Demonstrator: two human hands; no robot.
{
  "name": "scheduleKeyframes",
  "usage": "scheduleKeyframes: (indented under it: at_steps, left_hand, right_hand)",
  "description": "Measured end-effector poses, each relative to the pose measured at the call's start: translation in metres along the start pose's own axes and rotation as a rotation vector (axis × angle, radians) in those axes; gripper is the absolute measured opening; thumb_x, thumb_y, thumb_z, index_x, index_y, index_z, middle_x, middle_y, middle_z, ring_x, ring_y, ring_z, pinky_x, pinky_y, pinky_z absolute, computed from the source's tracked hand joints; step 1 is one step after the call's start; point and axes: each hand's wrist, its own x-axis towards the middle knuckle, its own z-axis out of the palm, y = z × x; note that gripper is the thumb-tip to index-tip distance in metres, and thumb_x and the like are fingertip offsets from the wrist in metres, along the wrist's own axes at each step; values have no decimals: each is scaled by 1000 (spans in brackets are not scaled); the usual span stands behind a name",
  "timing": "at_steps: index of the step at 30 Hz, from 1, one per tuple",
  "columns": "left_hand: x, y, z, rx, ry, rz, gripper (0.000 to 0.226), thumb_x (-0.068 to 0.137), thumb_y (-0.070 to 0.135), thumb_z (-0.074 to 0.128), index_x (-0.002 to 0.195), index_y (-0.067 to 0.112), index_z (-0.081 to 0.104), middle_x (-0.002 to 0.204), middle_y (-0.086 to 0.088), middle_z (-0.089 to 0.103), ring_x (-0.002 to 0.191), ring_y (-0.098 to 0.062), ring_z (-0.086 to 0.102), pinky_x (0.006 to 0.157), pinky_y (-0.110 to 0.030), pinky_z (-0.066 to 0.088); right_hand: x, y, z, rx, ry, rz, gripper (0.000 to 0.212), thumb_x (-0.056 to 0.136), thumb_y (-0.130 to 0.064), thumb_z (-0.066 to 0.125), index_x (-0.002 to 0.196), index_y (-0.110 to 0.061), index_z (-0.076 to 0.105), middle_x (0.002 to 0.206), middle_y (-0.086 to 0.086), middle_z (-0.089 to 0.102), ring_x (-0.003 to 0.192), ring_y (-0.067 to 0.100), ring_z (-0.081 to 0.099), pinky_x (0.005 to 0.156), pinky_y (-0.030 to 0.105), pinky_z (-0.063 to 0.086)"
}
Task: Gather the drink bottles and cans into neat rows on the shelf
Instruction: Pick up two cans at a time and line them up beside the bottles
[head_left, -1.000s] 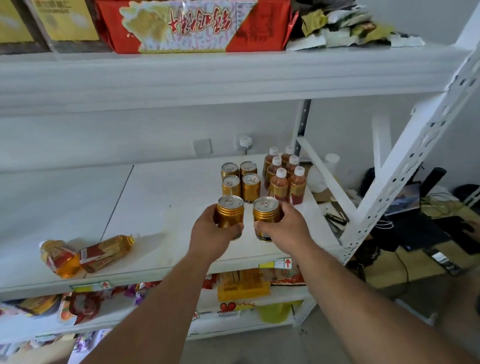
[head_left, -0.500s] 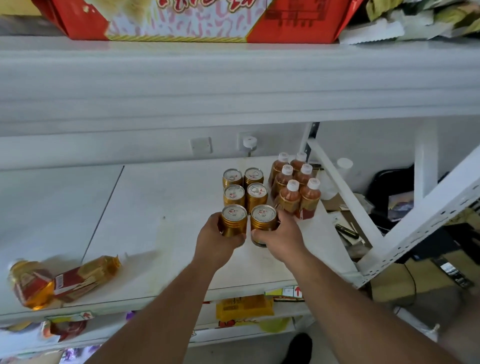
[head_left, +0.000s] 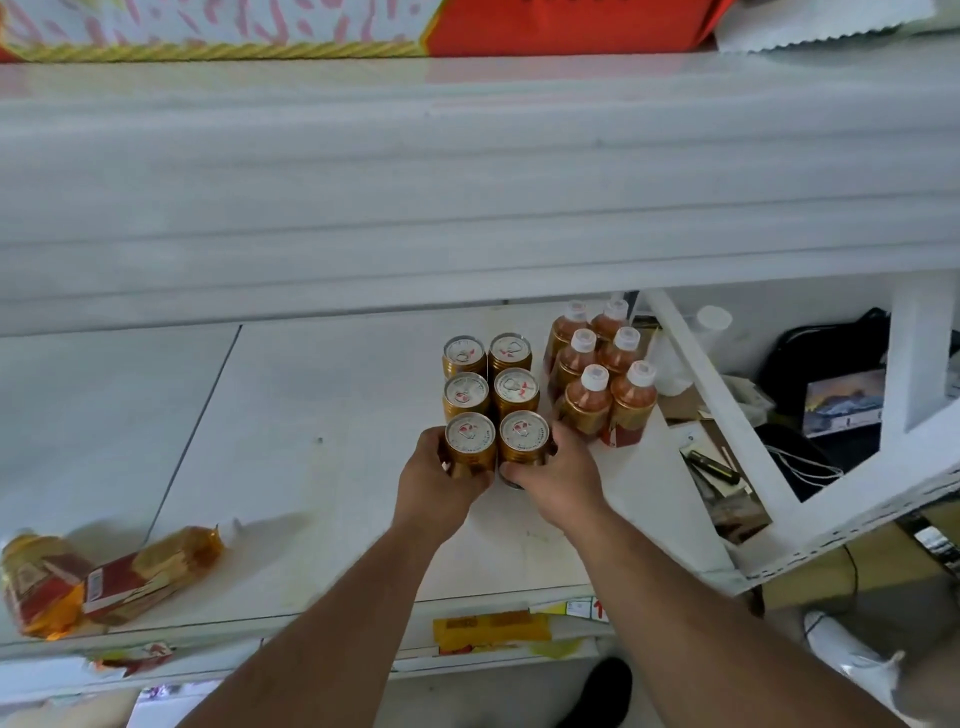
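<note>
**Head view: front pair of cans going into the block**

Your left hand (head_left: 441, 480) grips the front-left can (head_left: 470, 441), fingers closed around its side, and your right hand (head_left: 558, 475) grips the front-right can (head_left: 523, 436) the same way. Both cans stand upright on the shelf (head_left: 322, 415), touching each other and sitting just in front of the four gold cans (head_left: 488, 374) already set two by two. Just right of that can block stand six small capped bottles (head_left: 602, 369), also in pairs.

By the look of it, you are in the placing step, closing a third row onto the cans. Next, you should press this pair flush against the row behind, check the columns line up, then let go without tipping anything.

Well to the left of the can block, near the shelf's front edge, two larger amber bottles (head_left: 104, 577) lie on their sides. They look like the next things to stand up and bring over.
</note>
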Motion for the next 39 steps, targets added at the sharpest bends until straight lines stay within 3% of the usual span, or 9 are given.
scheduleKeyframes:
  at_steps: [5, 14, 23, 27, 30, 34, 39]
  left_hand:
    - [7, -6, 3, 1, 11, -15, 64, 69, 24, 88, 121, 28, 51, 111, 12, 64, 101, -11, 61, 79, -24, 48]
    - [12, -7, 4, 6, -1, -32, 66, 70, 25, 88, 123, 28, 49, 113, 10, 64, 104, -14, 61, 81, -26, 50]
    - [8, -2, -2, 93, -87, -36, 76, 79, 22, 80, 143, 23, 39, 126, 7, 58, 118, -18, 55, 87, -29, 44]
    - [-1, -4, -14, 258, -124, -44, 96, 84, 28, 75, 158, 19, 14, 160, -2, 29, 145, -24, 31, 111, -37, 34]
    - [-9, -9, -24, 335, -154, -36, 93, 87, 32, 71, 158, 19, 12, 163, -2, 21, 148, -23, 24, 116, -38, 29]
    - [-24, -12, -34, 453, -175, -1, 91, 90, 37, 66, 159, 20, 9, 165, -1, 13, 150, -22, 17, 119, -39, 25]
    - [-47, -7, -45, 540, -138, 49, 86, 90, 40, 60, 158, 21, 12, 165, -1, 11, 151, -20, 13, 119, -37, 22]
  right_hand:
    - [2, 2, 1, 10, 10, -18, 63, 69, -22, 91, 121, -35, 58, 117, -9, 61, 114, 15, 58, 94, 31, 47]
    - [3, -1, 3, -14, 11, 3, 73, 72, -23, 91, 135, -26, 55, 131, -3, 61, 124, 19, 56, 98, 32, 47]
    - [-7, -4, -4, -92, -54, 47, 74, 82, -30, 85, 146, -23, 47, 145, 0, 56, 135, 25, 51, 96, 29, 37]
    - [-24, -6, -11, -184, -56, 47, 70, 94, -38, 72, 153, -24, 38, 155, 2, 48, 141, 26, 45, 107, 36, 37]
    - [-39, -4, -15, -344, -115, 57, 64, 101, -36, 60, 156, -19, 33, 158, 6, 43, 142, 28, 43, 110, 36, 36]
    - [-54, -1, -11, -485, -183, 106, 74, 99, -50, 56, 158, -14, 29, 159, 10, 38, 142, 29, 41, 111, 38, 38]
    - [-73, -9, -7, -624, -231, -4, 76, 94, -57, 57, 156, -19, 34, 151, 9, 46, 135, 29, 49, 108, 40, 45]
